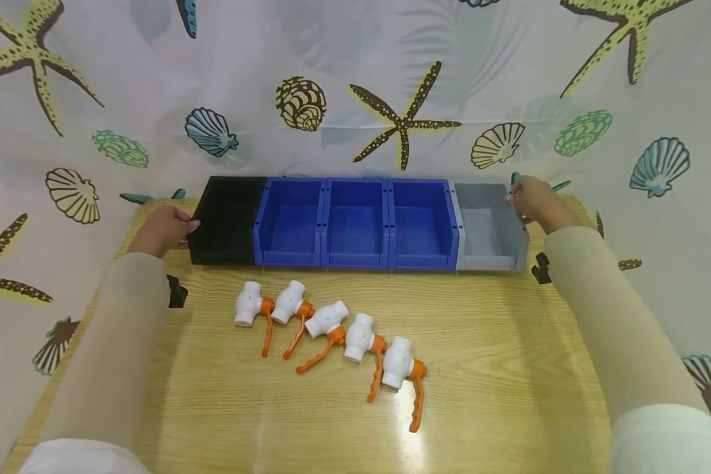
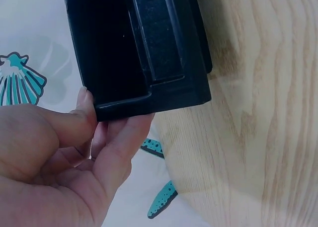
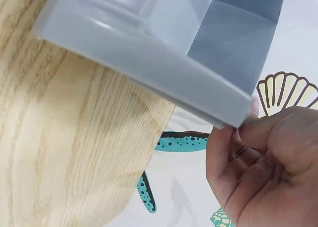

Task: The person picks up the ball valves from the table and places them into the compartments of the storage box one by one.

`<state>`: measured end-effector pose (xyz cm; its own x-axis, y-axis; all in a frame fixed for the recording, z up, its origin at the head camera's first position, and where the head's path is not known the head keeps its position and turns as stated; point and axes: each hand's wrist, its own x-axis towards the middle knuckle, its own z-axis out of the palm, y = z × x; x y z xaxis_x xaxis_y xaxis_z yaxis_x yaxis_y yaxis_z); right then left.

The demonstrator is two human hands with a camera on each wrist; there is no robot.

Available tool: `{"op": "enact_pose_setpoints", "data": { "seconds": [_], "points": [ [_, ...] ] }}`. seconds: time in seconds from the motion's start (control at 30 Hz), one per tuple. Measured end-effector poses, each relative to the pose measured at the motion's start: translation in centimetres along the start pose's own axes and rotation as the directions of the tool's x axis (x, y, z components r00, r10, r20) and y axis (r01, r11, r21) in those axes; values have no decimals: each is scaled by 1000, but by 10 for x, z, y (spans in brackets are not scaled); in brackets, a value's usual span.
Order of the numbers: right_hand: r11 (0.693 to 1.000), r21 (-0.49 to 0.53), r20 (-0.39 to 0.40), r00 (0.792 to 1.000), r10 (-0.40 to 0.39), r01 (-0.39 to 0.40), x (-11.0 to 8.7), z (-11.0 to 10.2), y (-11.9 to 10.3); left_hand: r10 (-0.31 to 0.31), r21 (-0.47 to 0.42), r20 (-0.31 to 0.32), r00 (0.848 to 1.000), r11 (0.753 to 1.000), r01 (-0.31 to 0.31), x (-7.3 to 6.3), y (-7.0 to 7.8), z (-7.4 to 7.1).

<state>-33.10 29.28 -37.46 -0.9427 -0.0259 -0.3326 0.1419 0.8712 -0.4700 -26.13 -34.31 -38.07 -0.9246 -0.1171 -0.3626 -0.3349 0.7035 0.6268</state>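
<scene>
At the left end of a row of open bins is a black bin (image 1: 228, 220). My left hand (image 1: 164, 229) pinches its outer side wall, thumb at the rim and fingers below against the outside in the left wrist view. A grey bin (image 1: 489, 227) ends the row at the right, and my right hand (image 1: 538, 199) pinches its outer wall near the back corner. Between them sit a blue bin (image 1: 293, 224), a second blue bin (image 1: 355, 224) and a third blue bin (image 1: 421, 224), side by side. No objects show inside the bins.
Several white ball valves with orange handles, such as one valve (image 1: 397, 363), lie in a slanting line on the wooden table (image 1: 480, 395) before the bins. A patterned cloth (image 1: 332, 52) hangs behind the row and surrounds the table's sides.
</scene>
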Motion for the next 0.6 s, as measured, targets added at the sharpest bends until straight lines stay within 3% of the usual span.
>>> {"op": "enact_pose_setpoints", "data": {
  "seconds": [0.1, 0.27, 0.47, 0.6],
  "points": [
    [1000, -27, 1, 1000, 4, -4, 2, 0, -2, 8, 17, -16, 1000, 1000, -8, 0, 1, 1],
    [997, -74, 7, 1000, 25, -24, 1, -1, -7, 24, 129, -75, 997, 992, -14, -2, 5, 2],
    [987, -158, -12, 1000, -6, 4, 1, -2, -12, 44, 203, -138, 989, 979, -16, -1, 6, 5],
    [997, -76, -31, 999, 12, -15, 5, -1, -7, 44, 202, -160, 986, 979, -11, 1, 8, 9]
  ]
}}
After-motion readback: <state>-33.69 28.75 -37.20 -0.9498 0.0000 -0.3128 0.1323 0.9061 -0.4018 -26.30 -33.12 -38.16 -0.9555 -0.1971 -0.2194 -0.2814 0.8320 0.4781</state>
